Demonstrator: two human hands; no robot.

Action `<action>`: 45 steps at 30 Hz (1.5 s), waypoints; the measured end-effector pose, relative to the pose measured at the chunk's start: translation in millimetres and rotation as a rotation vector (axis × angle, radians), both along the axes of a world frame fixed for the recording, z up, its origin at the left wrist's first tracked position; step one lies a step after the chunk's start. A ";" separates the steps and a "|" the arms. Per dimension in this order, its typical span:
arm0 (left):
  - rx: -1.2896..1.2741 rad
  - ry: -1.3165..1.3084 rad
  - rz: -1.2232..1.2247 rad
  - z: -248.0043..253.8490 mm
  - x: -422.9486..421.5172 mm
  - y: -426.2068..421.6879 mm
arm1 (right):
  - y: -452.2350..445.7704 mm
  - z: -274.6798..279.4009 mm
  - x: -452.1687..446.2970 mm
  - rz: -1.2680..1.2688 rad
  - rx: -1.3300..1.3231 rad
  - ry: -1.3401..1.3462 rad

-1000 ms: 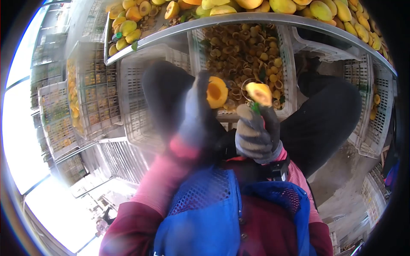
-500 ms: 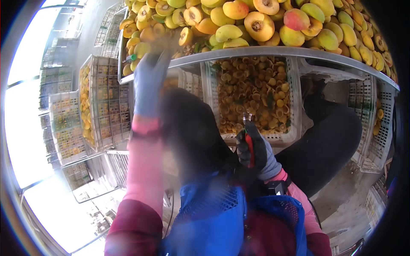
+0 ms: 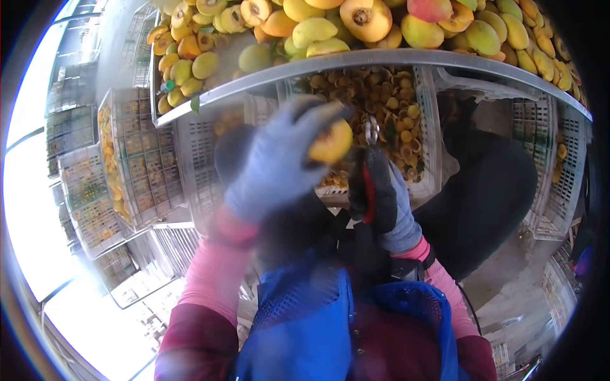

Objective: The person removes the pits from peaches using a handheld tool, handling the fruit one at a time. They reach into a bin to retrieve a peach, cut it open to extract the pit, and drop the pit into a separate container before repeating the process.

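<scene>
My left hand [image 3: 274, 159], in a blue-grey glove with dark fingertips and blurred by motion, grips a yellow peach half [image 3: 333, 142] above the crate under the table. A short way to the right, my right hand [image 3: 385, 206] is closed around red-handled pliers [image 3: 372, 131] with rounded metal tips, pointing away from me. The tips are close to the peach half but apart from it. Below both hands, pieces of cut fruit [image 3: 381, 95] fill much of the crate [image 3: 430, 146].
A metal-edged table [image 3: 356, 59] heaped with whole and halved peaches [image 3: 422, 33] spans the far side. Stacked plastic crates [image 3: 146, 152] with fruit stand at the left, more crates [image 3: 534, 171] at the right. My knees flank the middle crate.
My left hand has come back from the heap on the table toward my right hand, now with a peach half in it. My right hand has risen slightly with the pliers.
</scene>
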State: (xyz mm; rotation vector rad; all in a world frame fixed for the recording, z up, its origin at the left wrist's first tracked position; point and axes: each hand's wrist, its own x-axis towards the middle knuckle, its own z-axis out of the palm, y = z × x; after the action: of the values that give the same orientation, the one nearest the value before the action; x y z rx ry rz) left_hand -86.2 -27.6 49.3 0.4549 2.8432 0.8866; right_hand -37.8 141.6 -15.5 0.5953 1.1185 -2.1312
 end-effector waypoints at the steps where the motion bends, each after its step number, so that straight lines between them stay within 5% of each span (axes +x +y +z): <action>1: -0.037 -0.033 -0.074 -2.3 12.2 5.3 | 2.5 16.0 -7.4 0.029 -0.074 -0.056; 4: 0.138 -0.068 -0.012 -7.8 35.4 10.0 | 6.7 20.7 -4.4 0.042 -0.223 -0.062; 7: 0.718 -0.228 0.229 -11.4 60.3 20.0 | 6.7 23.3 2.3 0.008 -0.284 -0.047; 10: 1.010 -0.278 0.460 -18.0 75.1 39.2 | 0.0 24.1 14.0 -0.045 -0.284 -0.013; 13: 0.421 0.062 0.512 -33.7 79.4 33.2 | -7.5 1.8 29.0 -0.024 -0.183 0.260; 18: 0.302 0.342 0.388 -48.0 75.3 29.1 | -2.9 -18.4 44.3 0.015 0.807 1.316; 22: 0.068 0.612 0.219 -50.3 76.6 34.9 | 8.8 13.4 43.2 0.136 1.045 1.433; 24: 0.160 0.500 0.305 -45.9 76.9 40.8 | 7.1 5.7 44.9 0.049 1.127 1.541; 28: 0.041 0.426 0.347 -38.3 85.0 48.5 | 9.1 20.9 43.4 0.145 0.855 1.138; 31: 0.508 0.016 0.663 -25.9 78.3 57.1 | 9.0 22.1 42.5 0.143 0.823 1.095; 36: 0.130 0.587 0.292 -61.2 79.4 42.8 | 8.9 23.1 49.0 0.147 0.729 1.017; 41: 0.187 0.373 0.275 -52.9 86.7 39.9 | 11.4 -15.5 73.6 0.432 0.719 1.087; 45: 0.200 0.327 0.178 -46.5 87.2 38.0 | 7.5 -19.9 69.0 0.315 0.575 1.019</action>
State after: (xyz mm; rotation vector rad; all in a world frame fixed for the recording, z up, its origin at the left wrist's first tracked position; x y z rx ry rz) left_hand 1.0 10.4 2.9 0.4059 3.1432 1.2430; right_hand 31.2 149.2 -35.5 -0.5194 2.2172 -1.7912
